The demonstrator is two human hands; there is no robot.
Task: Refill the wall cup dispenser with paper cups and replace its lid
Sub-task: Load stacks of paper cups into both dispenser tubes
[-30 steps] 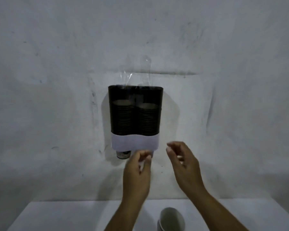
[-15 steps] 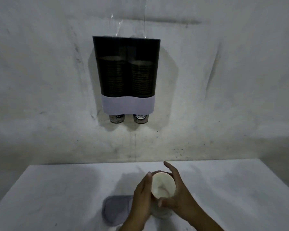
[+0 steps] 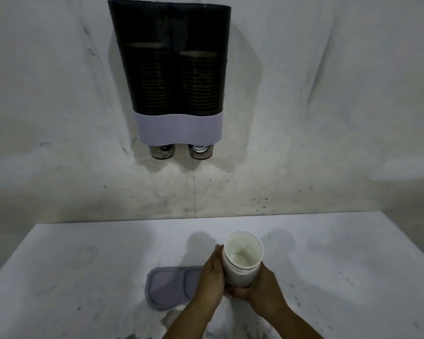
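Note:
A dark two-tube cup dispenser (image 3: 174, 69) with a pale band at its base hangs on the wall, its top open. Both tubes hold cup stacks, and a cup bottom (image 3: 162, 151) pokes out under each tube. Low over the table, a short stack of white paper cups (image 3: 241, 260) is tilted with its mouth toward me. My left hand (image 3: 212, 277) wraps its left side and my right hand (image 3: 264, 288) cups its base and right side. The grey dispenser lid (image 3: 168, 288) lies flat on the table just left of my hands.
The white table (image 3: 83, 265) runs up to the scuffed white wall (image 3: 328, 118), which stands directly behind it. Dark specks mark the table's right side.
My hands dropped from under the dispenser to the table and took hold of the cup stack. The view tipped down, and the stack has since risen and tilted toward me.

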